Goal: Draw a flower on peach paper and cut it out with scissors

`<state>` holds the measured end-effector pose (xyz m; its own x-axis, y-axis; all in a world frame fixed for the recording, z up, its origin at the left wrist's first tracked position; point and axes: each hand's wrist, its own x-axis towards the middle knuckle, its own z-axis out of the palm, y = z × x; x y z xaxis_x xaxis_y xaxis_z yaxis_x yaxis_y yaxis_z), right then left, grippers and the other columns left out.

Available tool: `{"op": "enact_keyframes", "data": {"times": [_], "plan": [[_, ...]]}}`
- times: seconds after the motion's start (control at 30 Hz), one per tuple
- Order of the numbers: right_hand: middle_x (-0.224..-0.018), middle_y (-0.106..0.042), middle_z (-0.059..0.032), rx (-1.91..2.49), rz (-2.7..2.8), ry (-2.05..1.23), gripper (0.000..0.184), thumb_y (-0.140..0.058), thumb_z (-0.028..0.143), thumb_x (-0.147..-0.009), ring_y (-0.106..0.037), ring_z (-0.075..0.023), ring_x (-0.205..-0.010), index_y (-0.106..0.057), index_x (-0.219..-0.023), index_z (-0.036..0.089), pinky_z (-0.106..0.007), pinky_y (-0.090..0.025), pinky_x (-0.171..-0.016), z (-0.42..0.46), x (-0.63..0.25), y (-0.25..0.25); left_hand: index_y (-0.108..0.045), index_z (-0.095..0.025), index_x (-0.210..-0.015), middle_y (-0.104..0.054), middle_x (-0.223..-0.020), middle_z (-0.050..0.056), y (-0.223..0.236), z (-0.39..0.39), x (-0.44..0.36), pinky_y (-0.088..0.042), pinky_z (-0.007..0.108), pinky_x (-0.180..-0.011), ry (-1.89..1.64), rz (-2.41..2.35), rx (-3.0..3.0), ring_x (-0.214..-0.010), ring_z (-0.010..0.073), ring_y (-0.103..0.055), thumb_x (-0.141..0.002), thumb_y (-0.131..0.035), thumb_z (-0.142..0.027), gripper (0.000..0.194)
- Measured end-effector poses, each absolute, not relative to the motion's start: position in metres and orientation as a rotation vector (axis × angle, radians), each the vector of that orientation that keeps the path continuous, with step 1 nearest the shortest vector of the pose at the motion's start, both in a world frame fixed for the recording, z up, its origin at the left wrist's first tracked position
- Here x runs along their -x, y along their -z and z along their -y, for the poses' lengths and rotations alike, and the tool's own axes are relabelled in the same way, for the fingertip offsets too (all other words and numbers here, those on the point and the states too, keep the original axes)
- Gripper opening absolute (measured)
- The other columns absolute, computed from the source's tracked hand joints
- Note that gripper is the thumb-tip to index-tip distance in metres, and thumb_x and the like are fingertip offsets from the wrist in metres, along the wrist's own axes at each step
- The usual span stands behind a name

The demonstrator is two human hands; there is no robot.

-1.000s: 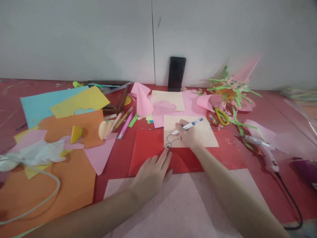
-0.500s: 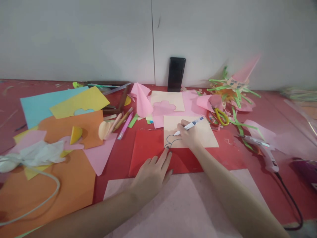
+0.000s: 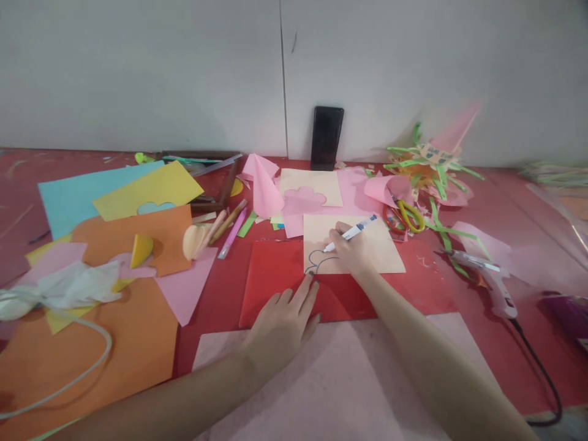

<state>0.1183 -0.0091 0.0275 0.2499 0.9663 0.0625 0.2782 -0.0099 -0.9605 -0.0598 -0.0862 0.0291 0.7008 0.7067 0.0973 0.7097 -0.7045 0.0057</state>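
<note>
My right hand (image 3: 351, 252) grips a white marker with a blue cap (image 3: 351, 233), its tip on a cream sheet of paper (image 3: 383, 248) where a dark curved line is drawn. My left hand (image 3: 285, 321) lies flat with fingers spread on a red sheet (image 3: 271, 275), fingertips at the cream sheet's near left corner. A large pale pink sheet (image 3: 340, 386) lies under my forearms.
Coloured sheets in blue (image 3: 68, 196), yellow (image 3: 147, 187) and orange (image 3: 114, 343) cover the left. Pencils (image 3: 227, 223) lie mid-table. A black phone (image 3: 327, 137) leans on the wall. Yellow-handled scissors (image 3: 411, 215), green paper strips (image 3: 432, 168) and a glue gun (image 3: 493, 288) sit right.
The marker tip has slid slightly to the right along the drawn curve, lengthening the line. My left hand has stayed in place.
</note>
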Motion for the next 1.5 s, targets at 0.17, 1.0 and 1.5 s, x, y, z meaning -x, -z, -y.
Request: {"op": "enact_keyframes", "data": {"times": [0.17,1.0,1.5], "plan": [[-0.042,-0.038,0.0064,1.513,1.266,-0.812,0.025,-0.044,0.023,-0.071,-0.046,-0.0079,-0.043,-0.029,-0.051,0.020,-0.017,-0.030,-0.040,0.0091,-0.1190,-0.0275,-0.047,-0.011,-0.125,-0.049,-0.130,0.011,-0.0297,0.0865,0.0595,-0.047,0.033,-0.069,0.146,1.149,2.836,-0.081,0.0189,-0.059,-0.089,-0.033,-0.033,0.044],[-0.041,-0.037,0.0068,1.500,1.196,-0.874,0.023,-0.043,0.022,-0.068,-0.051,-0.0094,-0.044,-0.028,-0.050,0.021,-0.017,-0.034,-0.040,0.0109,-0.1184,-0.0322,-0.044,-0.016,-0.128,-0.048,-0.132,0.011,-0.0268,0.0865,0.0604,-0.046,0.035,-0.071,0.186,1.234,2.911,-0.083,0.0192,-0.059,-0.089,-0.031,-0.034,0.045],[-0.043,-0.034,0.0070,1.450,1.137,-0.890,0.026,-0.045,0.024,-0.069,-0.047,-0.0084,-0.042,-0.028,-0.051,0.021,-0.017,-0.033,-0.039,0.0104,-0.1203,-0.0261,-0.044,-0.016,-0.128,-0.048,-0.131,0.010,-0.0263,0.0867,0.0596,-0.047,0.034,-0.070,0.180,1.217,2.905,-0.084,0.0196,-0.059,-0.089,-0.031,-0.034,0.045]]}}
